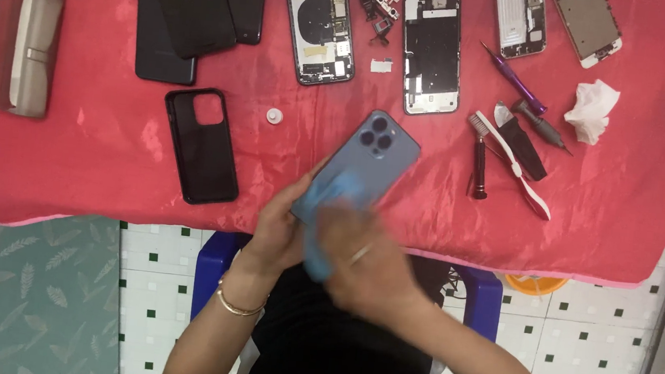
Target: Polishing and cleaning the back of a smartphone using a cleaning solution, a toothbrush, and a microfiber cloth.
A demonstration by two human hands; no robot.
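Blue phone point(372, 160) lies back-up at the table's near edge, its long axis slanting from your hands up toward the far right. Your left hand point(280, 227) grips its lower left edge; your right hand point(362, 259), blurred, closes on a blue cloth point(322, 210) covering the phone's lower end. The phone's screen side is hidden.

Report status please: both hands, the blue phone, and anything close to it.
Left hand grips blue phone, back side up. Right hand presses blue cloth on it, blurred. Black phone case lies apart, left; brush right.
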